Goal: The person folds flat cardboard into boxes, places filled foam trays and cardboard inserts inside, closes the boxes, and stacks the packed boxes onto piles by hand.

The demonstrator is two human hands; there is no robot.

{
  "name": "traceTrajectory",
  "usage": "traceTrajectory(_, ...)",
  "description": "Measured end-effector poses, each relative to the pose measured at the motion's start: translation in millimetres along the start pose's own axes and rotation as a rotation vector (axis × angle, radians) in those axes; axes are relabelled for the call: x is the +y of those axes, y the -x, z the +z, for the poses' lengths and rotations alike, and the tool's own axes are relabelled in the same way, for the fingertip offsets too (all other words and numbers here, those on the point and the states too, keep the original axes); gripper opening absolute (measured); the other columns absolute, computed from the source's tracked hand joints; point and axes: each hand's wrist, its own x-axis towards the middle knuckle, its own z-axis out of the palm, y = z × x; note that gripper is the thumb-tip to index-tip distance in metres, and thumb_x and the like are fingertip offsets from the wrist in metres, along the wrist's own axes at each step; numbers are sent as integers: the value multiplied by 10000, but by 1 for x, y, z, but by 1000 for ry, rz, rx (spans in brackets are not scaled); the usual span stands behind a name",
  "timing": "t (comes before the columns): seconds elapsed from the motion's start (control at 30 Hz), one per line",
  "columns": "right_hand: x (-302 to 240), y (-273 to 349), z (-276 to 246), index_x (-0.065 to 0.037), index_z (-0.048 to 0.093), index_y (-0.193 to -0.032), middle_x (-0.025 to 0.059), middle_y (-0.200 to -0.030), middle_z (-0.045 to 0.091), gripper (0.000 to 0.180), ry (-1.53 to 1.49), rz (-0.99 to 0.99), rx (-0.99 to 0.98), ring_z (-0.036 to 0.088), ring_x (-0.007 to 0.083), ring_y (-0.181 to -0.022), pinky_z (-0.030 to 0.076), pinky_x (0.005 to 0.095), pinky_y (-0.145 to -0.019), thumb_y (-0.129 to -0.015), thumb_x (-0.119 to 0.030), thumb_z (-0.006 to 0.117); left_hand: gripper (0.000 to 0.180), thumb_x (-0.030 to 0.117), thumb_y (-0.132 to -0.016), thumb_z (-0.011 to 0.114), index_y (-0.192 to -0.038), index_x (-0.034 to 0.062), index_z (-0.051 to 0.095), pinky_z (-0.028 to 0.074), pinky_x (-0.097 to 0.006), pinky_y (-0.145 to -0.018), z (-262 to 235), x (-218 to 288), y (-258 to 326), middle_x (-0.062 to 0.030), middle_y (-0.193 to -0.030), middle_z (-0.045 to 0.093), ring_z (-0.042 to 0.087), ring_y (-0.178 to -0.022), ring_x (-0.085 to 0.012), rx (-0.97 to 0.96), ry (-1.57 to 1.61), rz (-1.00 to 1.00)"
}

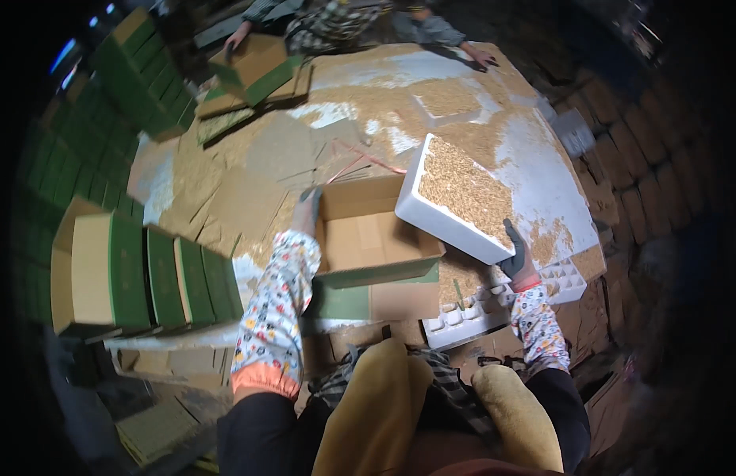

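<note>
My right hand (517, 255), in a dark glove, grips the near right corner of a white foam box (447, 222). Light brown shavings (465, 186) fill that box to its top. It is tilted, and its left end reaches over the right rim of an open cardboard box (376, 274). The cardboard box is green outside, brown inside, and nothing shows on the part of its floor in view. My left hand (307, 213), gloved too, holds its left wall. Below my right hand lies a white foam tray (471, 327) with a row of cells and shavings.
Shavings cover much of the white table (534, 159). Green boxes (189, 278) stand at the left, with tall stacks (142, 75) behind. Across the table, another person's hand (239, 36) touches an open box (253, 71); a hand (480, 57) rests at the far edge. Brown stacks (630, 151) line the right.
</note>
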Motion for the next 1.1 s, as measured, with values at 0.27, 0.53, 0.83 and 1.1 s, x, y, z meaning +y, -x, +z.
traceTrajectory(0.27, -140, -112, 56, 15, 579, -1174, 25, -1020, 598, 402, -223, 55, -516, 527, 86, -885, 455, 263, -770, -952, -320, 577, 481, 334, -1043, 313, -1400, 19, 380, 343, -319, -1035, 39, -25, 1, -119, -1376, 471, 468, -1210, -232, -207, 258, -203)
traceTrajectory(0.53, -77, -37, 135, 74, 572, -1196, 64, -1029, 659, 366, -381, 818, -267, 600, 125, -920, 490, 270, -824, -868, -61, 659, 827, 411, -772, 738, -1337, -44, 342, 418, -451, -982, -159, -25, -4, -242, -1256, 478, 485, -1173, -391, 1060, -762, -466)
traceTrajectory(0.83, -136, -51, 142, 32, 581, -1187, 211, -1183, 599, 405, 142, 125, -118, 579, 378, -1090, 462, 406, -948, -841, -158, 672, 499, 125, -860, 602, -1320, 6, 448, 445, -413, -939, -160, 0, -46, -248, -1161, 583, 572, -1083, -384, 1037, -355, -66)
traceTrajectory(1.1, -197, -96, 94, 41, 478, -1310, 191, -1317, 527, 490, -157, -6, 250, 500, 308, -1215, 357, 364, -1057, -853, -70, 615, 304, 76, -769, 607, -1069, 119, 627, 490, -426, -795, -2, 150, 70, -113, -977, 589, 589, -926, -294, -203, -1054, 724)
